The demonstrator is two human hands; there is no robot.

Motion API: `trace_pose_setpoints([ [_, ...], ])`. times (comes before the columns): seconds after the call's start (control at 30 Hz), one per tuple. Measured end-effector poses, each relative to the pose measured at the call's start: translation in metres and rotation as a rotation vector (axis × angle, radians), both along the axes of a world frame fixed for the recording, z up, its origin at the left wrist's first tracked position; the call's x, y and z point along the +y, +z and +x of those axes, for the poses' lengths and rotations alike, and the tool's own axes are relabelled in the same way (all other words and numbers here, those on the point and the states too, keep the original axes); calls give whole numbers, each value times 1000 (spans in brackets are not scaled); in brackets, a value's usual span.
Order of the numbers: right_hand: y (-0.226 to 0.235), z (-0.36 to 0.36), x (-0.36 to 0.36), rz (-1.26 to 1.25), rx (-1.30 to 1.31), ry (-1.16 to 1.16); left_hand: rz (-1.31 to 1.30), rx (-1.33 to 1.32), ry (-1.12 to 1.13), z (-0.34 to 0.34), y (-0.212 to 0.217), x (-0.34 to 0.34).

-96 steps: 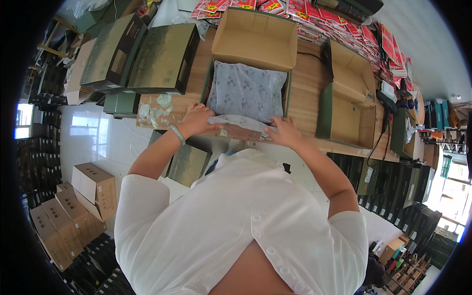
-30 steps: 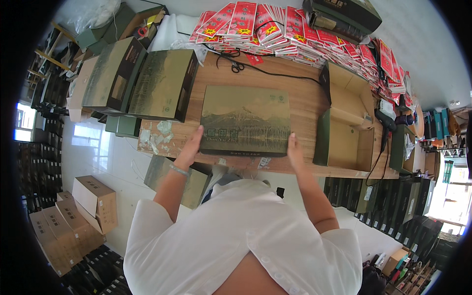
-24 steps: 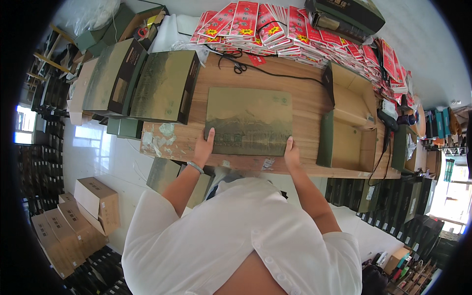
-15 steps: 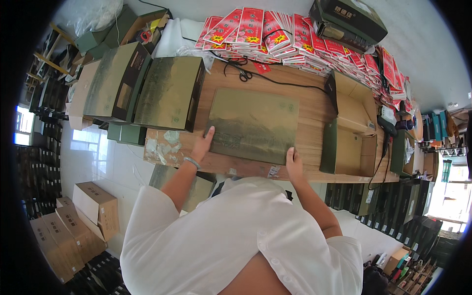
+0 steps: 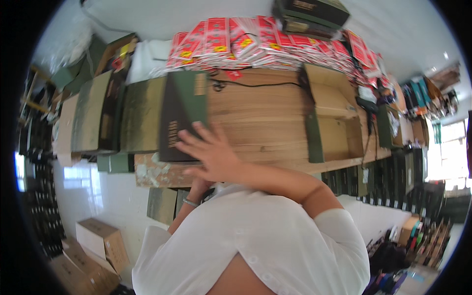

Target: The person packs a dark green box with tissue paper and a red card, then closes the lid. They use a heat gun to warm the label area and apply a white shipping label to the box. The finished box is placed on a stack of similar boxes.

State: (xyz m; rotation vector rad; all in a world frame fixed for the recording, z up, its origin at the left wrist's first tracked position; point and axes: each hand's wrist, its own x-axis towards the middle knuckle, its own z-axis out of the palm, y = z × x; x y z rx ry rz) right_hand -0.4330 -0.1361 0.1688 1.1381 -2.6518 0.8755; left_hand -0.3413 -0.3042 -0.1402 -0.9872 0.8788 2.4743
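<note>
A dark green box point(image 5: 183, 105) with a tan patch at its far corner stands at the left of the table, against a row of similar boxes. Over its near right part my right hand point(image 5: 209, 152) reaches across with fingers spread; the fingertips overlap the green face, and no grip shows. My left hand point(image 5: 199, 185) is low at the table's front edge, by the near end of that box. Its fingers are mostly hidden behind my right hand and wrist. To the right lies an open box point(image 5: 337, 140) with its lid tipped back, nothing visible inside.
Closed olive boxes point(image 5: 140, 115) line the left side. Red printed packets point(image 5: 216, 39) are heaped along the back, below a dark box point(image 5: 314, 14). Scissors point(image 5: 218, 86) and a black cable point(image 5: 265, 85) lie on the table point(image 5: 260, 118). A dark corded handheld tool point(image 5: 366, 105) rests at right.
The closed box that lay flat in the middle between both hands now stands on edge at the left, beside the others. My right hand has crossed leftward and spread; the view has shifted.
</note>
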Motion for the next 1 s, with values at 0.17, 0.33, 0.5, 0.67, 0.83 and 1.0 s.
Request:
trace_pose_setpoints([
  [0.17, -11, -15, -10, -38, -23, 221, -382, 234, -65, -10, 69, 38],
  [0.33, -19, -21, 145, -202, -180, -53, -565, 208, -230, -12, 111, 80],
  [0.5, -93, -60, 404, -273, -317, -850, -484, 127, -643, -27, 130, 164],
  [0.67, -147, -102, 654, -102, -251, -1400, -584, 348, -1042, -44, 143, 327],
  [0.83, -185, -140, 758, 25, -370, -1121, -771, 195, -1314, -54, 184, 471],
  [1.0, -187, -170, 747, 107, -760, -967, -859, 140, -1143, -32, 138, 453],
])
